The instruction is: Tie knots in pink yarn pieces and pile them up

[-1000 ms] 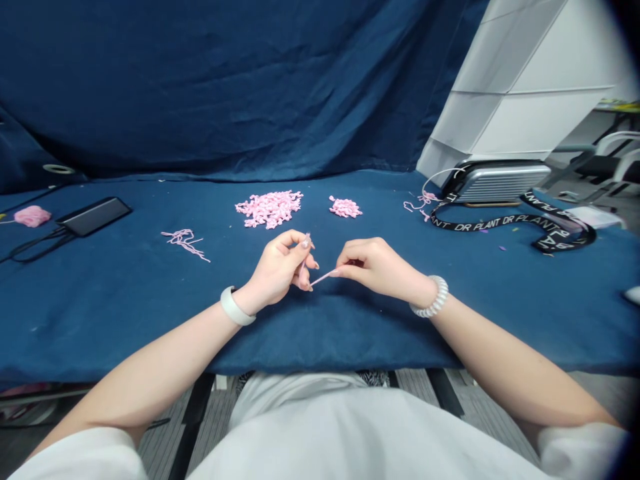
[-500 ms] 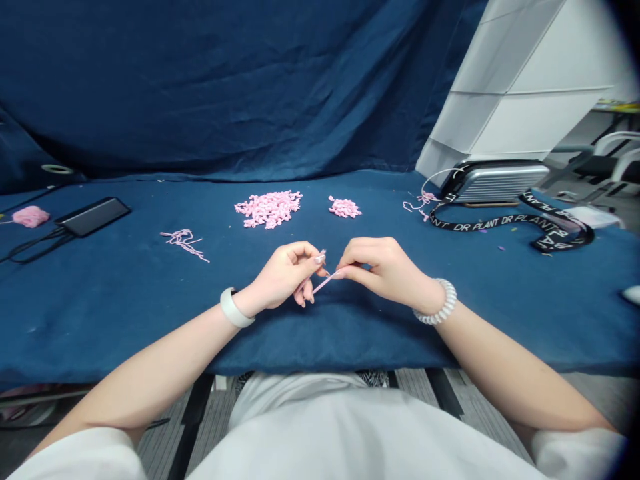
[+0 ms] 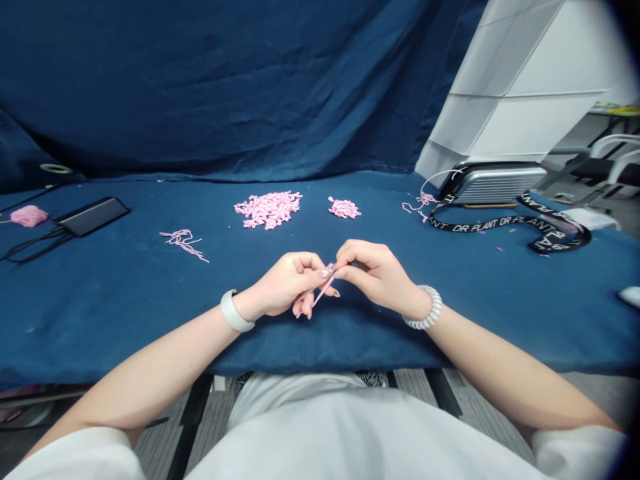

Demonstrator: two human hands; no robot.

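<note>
Together, the two hands pinch a short length of pink yarn point(image 3: 324, 292), which slants between them with a small twisted loop point(image 3: 327, 272) at its upper end. The left hand point(image 3: 283, 284) and the right hand point(image 3: 373, 275) nearly meet, fingertips curled around the strand, just above a dark blue cloth point(image 3: 365, 340) covering the worktop. A white band point(image 3: 232, 311) circles the left wrist and a white coil bracelet point(image 3: 424, 308) circles the right.

Straight ahead of the hands, well apart from them, lies a large heap of pink yarn pieces point(image 3: 268, 209). Just right of that heap sits a smaller pink heap point(image 3: 344, 208), and just left of it lie a few loose pink strands point(image 3: 183, 245). Farther left of the heap are a black phone point(image 3: 93, 216), a black cable point(image 3: 35, 250) and a pink yarn ball point(image 3: 29, 216). Well right of the heap, a silver case point(image 3: 500, 183) stands behind a black lettered lanyard point(image 3: 505, 224), with a tangle of pink yarn point(image 3: 423, 203) beside them.
</note>
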